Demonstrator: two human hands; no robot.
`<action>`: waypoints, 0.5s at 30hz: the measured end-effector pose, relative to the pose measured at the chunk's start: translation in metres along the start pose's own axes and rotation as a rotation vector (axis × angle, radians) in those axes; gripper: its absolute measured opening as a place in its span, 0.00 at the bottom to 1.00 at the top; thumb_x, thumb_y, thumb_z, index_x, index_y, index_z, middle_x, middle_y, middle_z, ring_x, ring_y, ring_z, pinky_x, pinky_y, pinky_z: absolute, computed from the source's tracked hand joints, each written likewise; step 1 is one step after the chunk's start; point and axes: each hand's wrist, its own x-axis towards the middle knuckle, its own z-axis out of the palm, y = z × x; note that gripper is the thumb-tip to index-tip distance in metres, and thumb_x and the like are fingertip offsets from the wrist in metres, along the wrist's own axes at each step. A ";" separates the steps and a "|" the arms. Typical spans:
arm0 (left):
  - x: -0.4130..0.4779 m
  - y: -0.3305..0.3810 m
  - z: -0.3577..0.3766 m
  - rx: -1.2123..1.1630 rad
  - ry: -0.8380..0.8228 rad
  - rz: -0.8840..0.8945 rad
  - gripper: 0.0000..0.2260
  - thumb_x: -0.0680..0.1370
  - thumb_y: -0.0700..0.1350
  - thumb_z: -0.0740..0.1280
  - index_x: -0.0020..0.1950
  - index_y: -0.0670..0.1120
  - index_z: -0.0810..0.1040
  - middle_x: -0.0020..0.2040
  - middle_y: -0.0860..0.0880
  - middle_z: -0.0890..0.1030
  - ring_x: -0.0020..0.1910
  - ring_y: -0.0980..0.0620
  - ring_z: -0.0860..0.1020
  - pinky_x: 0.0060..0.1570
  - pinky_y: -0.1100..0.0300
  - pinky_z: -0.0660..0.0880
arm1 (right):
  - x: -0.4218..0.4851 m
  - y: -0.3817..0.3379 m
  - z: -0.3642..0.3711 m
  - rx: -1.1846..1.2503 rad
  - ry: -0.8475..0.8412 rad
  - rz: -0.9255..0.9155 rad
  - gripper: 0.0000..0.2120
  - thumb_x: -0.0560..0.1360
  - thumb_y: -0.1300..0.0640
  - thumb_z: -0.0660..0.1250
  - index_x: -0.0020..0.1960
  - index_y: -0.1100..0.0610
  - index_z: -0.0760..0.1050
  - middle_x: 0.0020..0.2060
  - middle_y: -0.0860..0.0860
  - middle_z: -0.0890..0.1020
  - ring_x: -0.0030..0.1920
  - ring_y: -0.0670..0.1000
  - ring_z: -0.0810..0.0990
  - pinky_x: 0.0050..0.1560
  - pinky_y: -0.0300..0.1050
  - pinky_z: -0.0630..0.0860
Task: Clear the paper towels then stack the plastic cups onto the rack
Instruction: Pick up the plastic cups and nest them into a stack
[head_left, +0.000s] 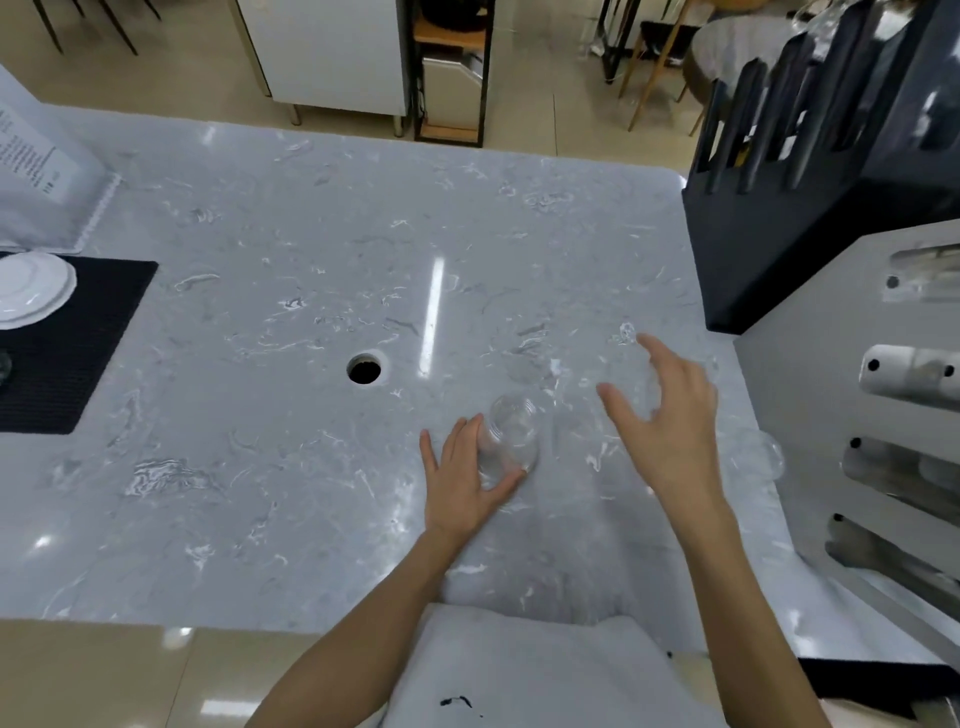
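Note:
A clear plastic cup (511, 434) lies on its side on the grey marble counter (260, 322), and my left hand (465, 478) is wrapped around its base. My right hand (670, 421) hovers to the right with fingers spread, just over another clear cup (631, 358) that is blurred and hard to make out. A third clear cup (763, 457) rests beside the grey rack (831, 415) at the counter's right edge. The rack has slotted openings with cups inside. No paper towels are in sight.
A round hole (364, 368) is cut in the counter's middle. A black mat (78, 332) with a white plate (31, 288) lies at the left. A black slotted holder (810, 171) stands at the back right. A white cloth (519, 665) lies at the near edge.

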 end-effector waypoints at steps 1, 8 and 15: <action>-0.001 0.000 -0.001 -0.012 -0.001 -0.001 0.37 0.75 0.70 0.65 0.77 0.51 0.61 0.74 0.52 0.71 0.76 0.52 0.67 0.79 0.38 0.38 | 0.000 -0.014 -0.003 0.005 0.004 -0.060 0.30 0.75 0.44 0.68 0.73 0.40 0.61 0.68 0.49 0.68 0.69 0.50 0.63 0.62 0.44 0.67; -0.003 -0.004 -0.002 0.009 -0.054 0.043 0.51 0.72 0.79 0.53 0.83 0.46 0.46 0.81 0.49 0.64 0.81 0.54 0.58 0.78 0.40 0.33 | -0.024 -0.034 0.083 -0.292 -0.381 -0.230 0.28 0.76 0.48 0.64 0.74 0.41 0.61 0.69 0.50 0.68 0.65 0.56 0.67 0.60 0.54 0.73; -0.001 -0.014 -0.001 0.065 -0.108 0.105 0.46 0.70 0.79 0.53 0.81 0.52 0.57 0.80 0.53 0.66 0.83 0.50 0.52 0.77 0.34 0.35 | -0.022 -0.028 0.081 -0.189 -0.627 -0.164 0.30 0.78 0.41 0.58 0.77 0.36 0.49 0.79 0.44 0.50 0.78 0.55 0.48 0.73 0.61 0.55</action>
